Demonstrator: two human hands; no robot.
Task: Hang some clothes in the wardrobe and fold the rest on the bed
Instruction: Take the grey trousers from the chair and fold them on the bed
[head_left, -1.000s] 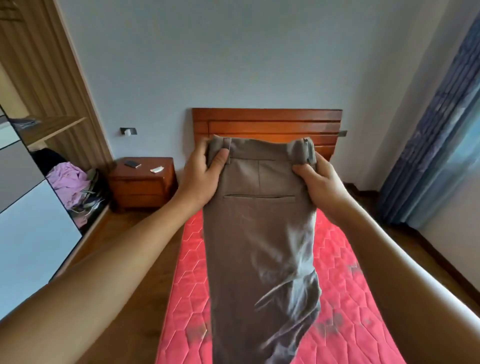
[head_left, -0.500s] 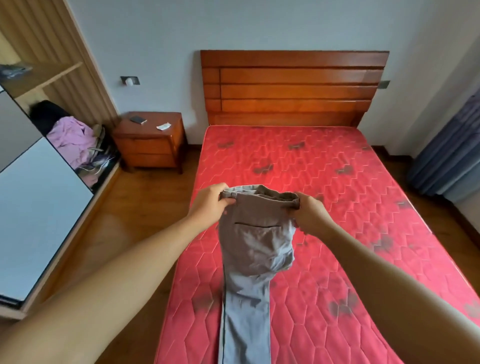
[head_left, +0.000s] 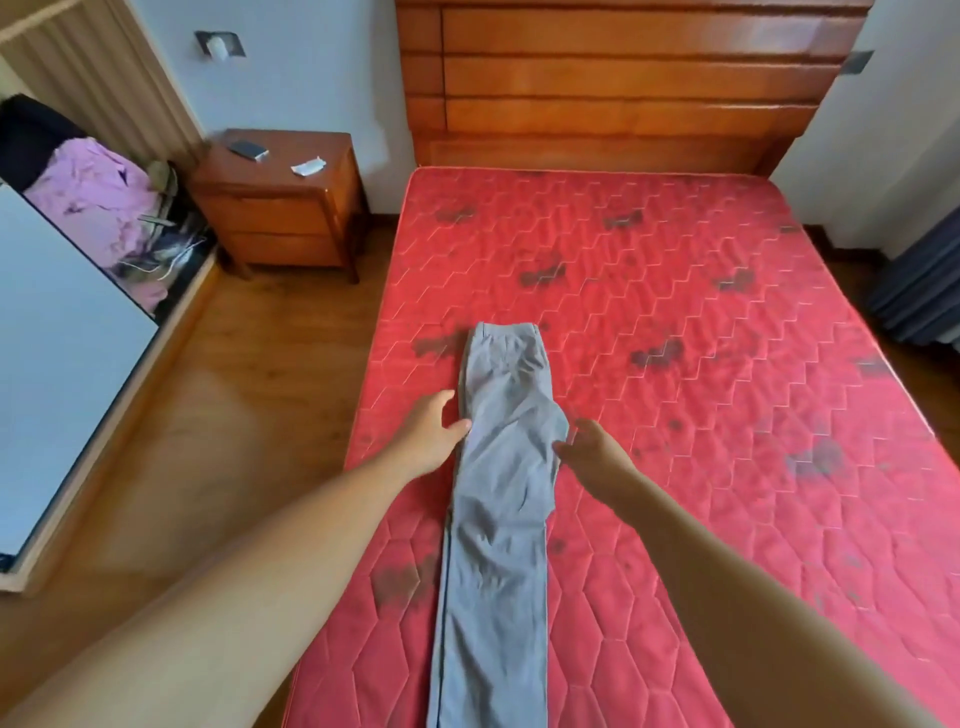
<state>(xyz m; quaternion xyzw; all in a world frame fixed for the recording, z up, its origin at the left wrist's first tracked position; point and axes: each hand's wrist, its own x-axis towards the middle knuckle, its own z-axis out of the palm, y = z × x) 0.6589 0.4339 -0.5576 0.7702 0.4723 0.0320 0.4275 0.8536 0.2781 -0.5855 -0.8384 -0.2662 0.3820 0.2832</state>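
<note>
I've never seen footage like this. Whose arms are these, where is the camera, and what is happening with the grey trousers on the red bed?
There is no robot here. A person wears a wide-angle camera on the head, looking forward and down, so both arms are their own. The grey trousers lie lengthwise on the red mattress, waistband toward the wooden headboard. The left hand touches their left edge and the right hand is at their right edge. Neither hand grips anything. On the left are a nightstand and a wardrobe with a pink garment inside.

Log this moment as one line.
trousers: flat on mattress; left hand: open, at left edge; right hand: open, at right edge
</note>
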